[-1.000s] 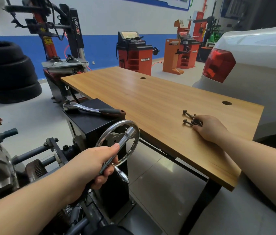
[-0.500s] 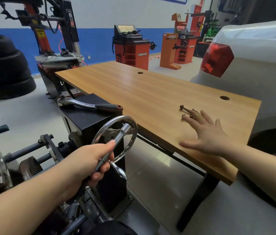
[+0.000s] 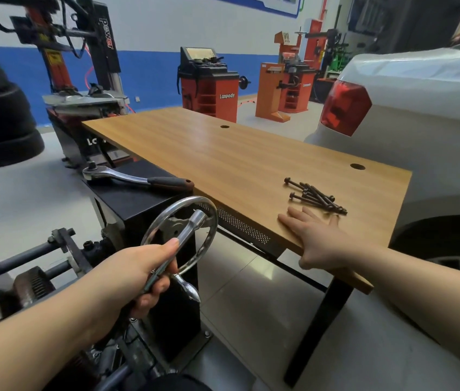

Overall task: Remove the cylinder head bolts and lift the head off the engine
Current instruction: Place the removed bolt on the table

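While one left hand (image 3: 138,275) grips, bolts (image 3: 315,196) pile uncountably

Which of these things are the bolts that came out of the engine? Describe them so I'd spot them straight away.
Look at the long wooden table beside the white car. Near its right end, just beyond the open right hand, lies a small heap of bolts. They are dark, long and thin with flanged heads, unlike the shiny ratchet wrench on the black stand.

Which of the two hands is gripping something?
The left hand, curled round the steel handwheel; the right hand lies flat on the table.
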### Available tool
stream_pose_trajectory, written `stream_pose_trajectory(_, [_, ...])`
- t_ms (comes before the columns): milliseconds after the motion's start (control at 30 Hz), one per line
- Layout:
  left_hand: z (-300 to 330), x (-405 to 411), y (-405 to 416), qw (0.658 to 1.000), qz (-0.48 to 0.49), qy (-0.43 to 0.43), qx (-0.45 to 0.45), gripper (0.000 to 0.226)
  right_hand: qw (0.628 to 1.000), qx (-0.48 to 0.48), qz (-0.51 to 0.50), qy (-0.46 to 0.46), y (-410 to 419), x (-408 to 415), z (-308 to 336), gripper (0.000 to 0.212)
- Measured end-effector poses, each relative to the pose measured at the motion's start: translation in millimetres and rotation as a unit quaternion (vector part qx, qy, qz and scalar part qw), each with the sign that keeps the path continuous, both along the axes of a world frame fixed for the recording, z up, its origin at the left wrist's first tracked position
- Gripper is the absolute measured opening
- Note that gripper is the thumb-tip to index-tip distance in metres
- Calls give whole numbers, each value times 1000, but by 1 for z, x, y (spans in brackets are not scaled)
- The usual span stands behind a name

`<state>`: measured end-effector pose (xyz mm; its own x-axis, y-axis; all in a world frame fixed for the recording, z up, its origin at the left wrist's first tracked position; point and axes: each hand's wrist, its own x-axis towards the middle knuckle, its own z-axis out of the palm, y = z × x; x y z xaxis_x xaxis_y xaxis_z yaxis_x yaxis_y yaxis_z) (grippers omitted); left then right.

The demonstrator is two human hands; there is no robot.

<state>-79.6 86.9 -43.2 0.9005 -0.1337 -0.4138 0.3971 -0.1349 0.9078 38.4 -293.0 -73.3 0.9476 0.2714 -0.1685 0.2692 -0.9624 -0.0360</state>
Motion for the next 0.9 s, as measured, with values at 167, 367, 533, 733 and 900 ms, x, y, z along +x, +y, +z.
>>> stream_pose_trajectory(167, [3, -2, -1, 1000, 0, 1, 3, 59, 1000, -4, 0, 10, -1, 6, 3, 121])
stream_pose_trajectory(367, [6, -5, -6, 1000, -7, -1, 6, 50, 1000, 2, 8, 16, -8, 13, 1, 118])
stream_pose_trajectory(533, [5, -5, -8, 1000, -1, -5, 6, 50, 945, 143, -21, -294, -33, 23, 0, 60])
stream_pose_trajectory(733, [7, -5, -7, 1000, 0, -11, 16, 51, 959, 74, -227, -155, -74, 76, 0, 82])
stream_pose_trajectory(900, [11, -6, -2, 1000, 1, -10, 10, 50, 966, 99, -207, -121, -80, 91, -6, 74])
